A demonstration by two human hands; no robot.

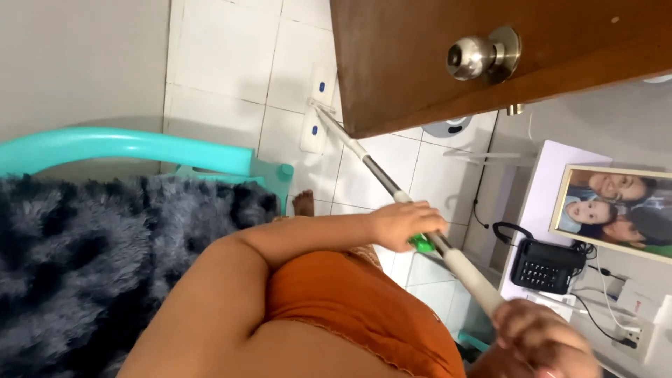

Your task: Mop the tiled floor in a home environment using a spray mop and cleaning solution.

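Observation:
I grip a long mop pole (378, 175) with both hands. My left hand (406, 224) is closed around the middle of the pole, just above a green collar (422, 243). At the bottom right, my right hand (542, 343) holds the pole's thick white upper end (472, 276). The pole slants up and left to a flat white mop head (316, 112) with blue dots, which lies on the white tile floor (231, 70) beside the door's edge. My bare foot (303, 203) and orange garment (350, 308) show below the arm.
A brown wooden door (420, 84) with a round metal knob (476, 56) stands over the mop head. A teal chair frame (140, 147) with a grey fuzzy cover (84, 266) fills the left. On the right, a white table (553, 182) bears a black telephone (542, 266), a framed photo (616, 210) and cables.

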